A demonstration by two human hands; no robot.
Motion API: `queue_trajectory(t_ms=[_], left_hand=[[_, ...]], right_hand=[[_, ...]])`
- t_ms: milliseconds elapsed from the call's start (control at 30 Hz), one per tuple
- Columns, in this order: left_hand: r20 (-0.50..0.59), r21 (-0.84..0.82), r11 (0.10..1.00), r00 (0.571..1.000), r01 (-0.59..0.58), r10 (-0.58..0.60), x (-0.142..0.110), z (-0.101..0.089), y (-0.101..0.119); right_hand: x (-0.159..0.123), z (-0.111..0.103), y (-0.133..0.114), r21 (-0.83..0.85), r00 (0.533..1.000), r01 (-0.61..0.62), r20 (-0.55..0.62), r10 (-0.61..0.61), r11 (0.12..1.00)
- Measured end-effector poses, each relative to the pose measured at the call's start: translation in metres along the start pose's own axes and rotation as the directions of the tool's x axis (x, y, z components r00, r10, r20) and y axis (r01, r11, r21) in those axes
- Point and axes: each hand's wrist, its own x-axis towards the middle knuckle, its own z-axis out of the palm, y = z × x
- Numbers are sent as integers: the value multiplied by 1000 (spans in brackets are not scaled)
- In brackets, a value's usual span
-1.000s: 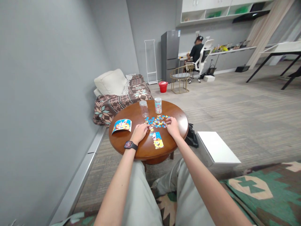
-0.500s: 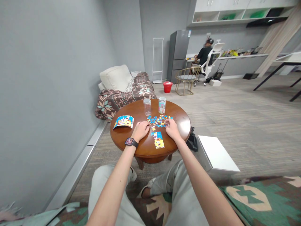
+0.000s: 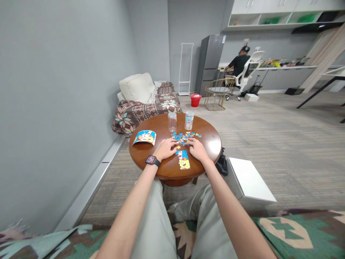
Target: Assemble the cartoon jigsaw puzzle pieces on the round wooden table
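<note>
Loose blue and yellow jigsaw puzzle pieces [image 3: 179,136] lie spread on a round brown table [image 3: 159,124]. My left hand [image 3: 167,148] rests at the pile's near left edge, its fingers stretched out and the thumb apart. On the right side, my right hand [image 3: 197,148] touches the pile with its fingertips, fingers apart; any piece under them is too small to make out. Between the hands and nearer to me lies a joined section of puzzle [image 3: 184,160] with a yellow cartoon face. A curved picture sheet [image 3: 145,137] stands to the left.
Behind the pieces stand a clear jar [image 3: 172,123] and a jar with a printed label [image 3: 189,121]. A white box [image 3: 250,178] is on the floor at the right. Farther back are a red bucket [image 3: 195,100], a gold-framed chair [image 3: 218,90] and a seated person [image 3: 239,64].
My left hand has shifted a little right, nearer the joined section. My right hand stays at the pile. The whole view has swung slightly, and my left leg has moved inward.
</note>
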Motion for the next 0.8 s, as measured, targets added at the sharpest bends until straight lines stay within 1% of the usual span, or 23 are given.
queue_trajectory(t_ms=[67, 133, 233, 300, 400, 533, 633, 800], left_hand=[[-15, -5, 1000, 1000, 0, 0, 0, -1, 0], [-20, -15, 1000, 999, -27, 26, 0, -1, -1], [6, -18, 997, 997, -79, 80, -1, -1, -2], [21, -8, 996, 996, -88, 88, -1, 0, -2], [34, 7, 998, 997, -67, 67, -1, 0, -1], [40, 3, 1000, 999, -8, 8, -1, -1, 2], [38, -7, 1000, 999, 20, -19, -1, -3, 4], [15, -33, 999, 1000, 28, -27, -1, -5, 4]], right_hand=[[0, -1, -1, -37, 1000, -23, 3, 24, 999], [0, -1, -1, -63, 999, -51, -2, 51, 997], [0, -1, -1, -75, 998, -59, -12, 58, 995], [0, -1, -1, -90, 999, -50, -3, 50, 995], [-1, -1, -3, -126, 997, -57, 37, 62, 990], [-3, 0, -5, -137, 994, -62, 80, 74, 989], [-3, 1, -4, -126, 996, -58, 53, 65, 990], [0, 5, 5, -101, 1000, -16, -22, 14, 995]])
